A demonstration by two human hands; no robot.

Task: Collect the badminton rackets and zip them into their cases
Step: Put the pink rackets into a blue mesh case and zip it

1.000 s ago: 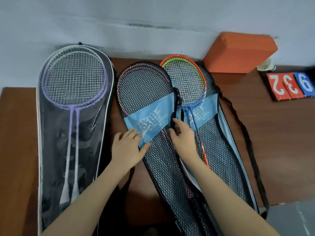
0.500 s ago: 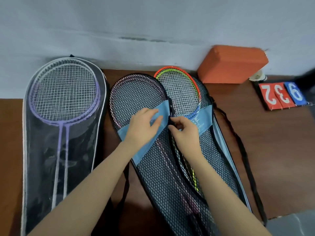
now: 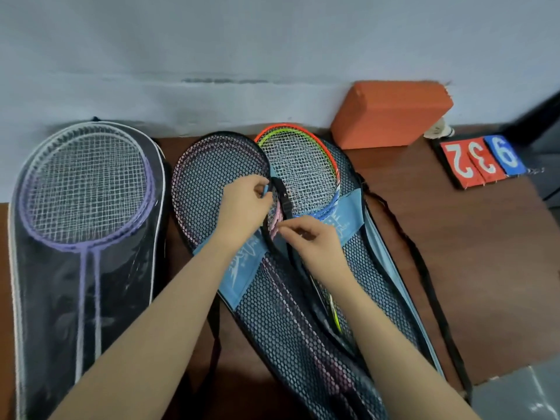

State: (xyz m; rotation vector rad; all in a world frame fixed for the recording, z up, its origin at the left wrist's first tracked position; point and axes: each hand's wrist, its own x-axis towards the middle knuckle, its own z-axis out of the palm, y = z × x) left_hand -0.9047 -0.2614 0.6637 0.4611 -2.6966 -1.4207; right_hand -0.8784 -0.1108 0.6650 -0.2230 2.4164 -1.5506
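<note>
A black mesh case (image 3: pixel 212 174) with a light-blue band lies open in the middle of the brown table (image 3: pixel 454 253). Pink rackets show through its left flap. An orange and green racket head (image 3: pixel 298 174) lies uncovered on its right half. My left hand (image 3: pixel 245 204) pinches the black zipper edge of the left flap at its upper end. My right hand (image 3: pixel 312 241) pinches the same edge just below, near the blue band. A clear plastic case (image 3: pixel 91 298) on the left holds purple and white rackets (image 3: pixel 85 186).
An orange block (image 3: pixel 391 113) leans at the wall behind the case. Red and blue number cards (image 3: pixel 481 162) lie at the back right, beside a white shuttlecock (image 3: pixel 439 130). The case's black strap (image 3: pixel 424 268) trails along its right side. A grey surface (image 3: pixel 521 395) adjoins the table's front right corner.
Both hands have moved up the case's middle edge, from the blue band toward the racket heads. The left hand went from lying flat to pinching the edge.
</note>
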